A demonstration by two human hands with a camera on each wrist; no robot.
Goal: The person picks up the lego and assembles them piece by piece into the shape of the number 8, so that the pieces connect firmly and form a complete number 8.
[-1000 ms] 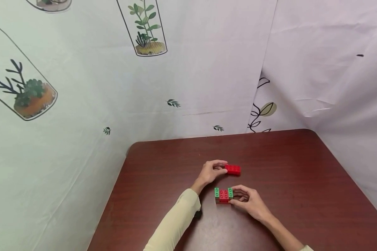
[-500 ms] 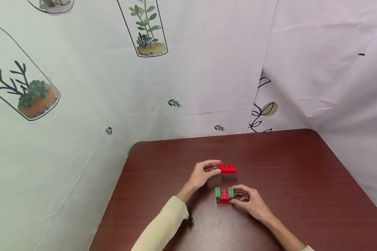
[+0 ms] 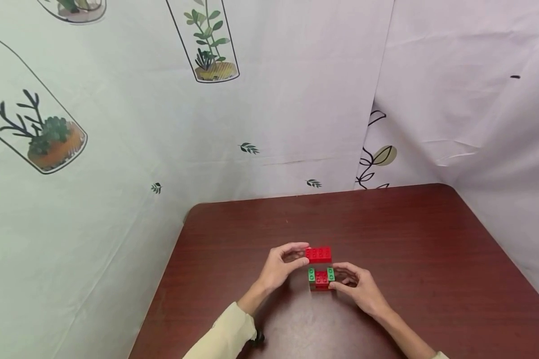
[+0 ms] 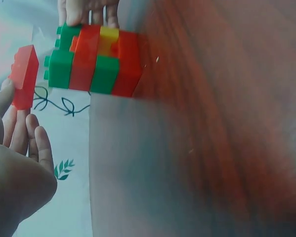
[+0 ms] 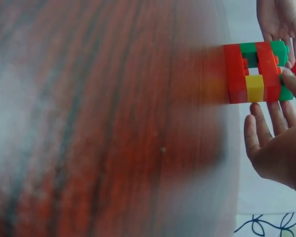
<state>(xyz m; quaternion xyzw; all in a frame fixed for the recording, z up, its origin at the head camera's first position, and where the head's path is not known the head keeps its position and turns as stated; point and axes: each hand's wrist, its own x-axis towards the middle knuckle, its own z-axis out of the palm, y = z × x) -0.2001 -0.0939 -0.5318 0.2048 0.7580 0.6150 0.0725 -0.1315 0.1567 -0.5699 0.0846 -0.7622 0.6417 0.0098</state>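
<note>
My left hand (image 3: 276, 269) pinches a red toy building brick (image 3: 319, 255) by its left end, thumb in front and fingers behind. The brick is held level, studs up, just above and behind a small stack of bricks (image 3: 321, 280) that stands on the table. In the left wrist view a gap separates the red brick (image 4: 25, 76) from the stack's two green top bricks (image 4: 60, 68). My right hand (image 3: 361, 290) grips the stack's right end between thumb and fingers. Lower down, the right wrist view shows red layers with a yellow brick (image 5: 255, 88) and a green one between them.
The brown wooden table (image 3: 408, 239) extends around both hands. Behind it and at its sides hang pale cloths (image 3: 296, 109) printed with plants. A small black item (image 3: 258, 337) sits at the left sleeve's cuff.
My left hand has carried the red brick from behind the stack leftward, then nearer, so it now hovers close to the stack. The right hand and the stack have stayed in place.
</note>
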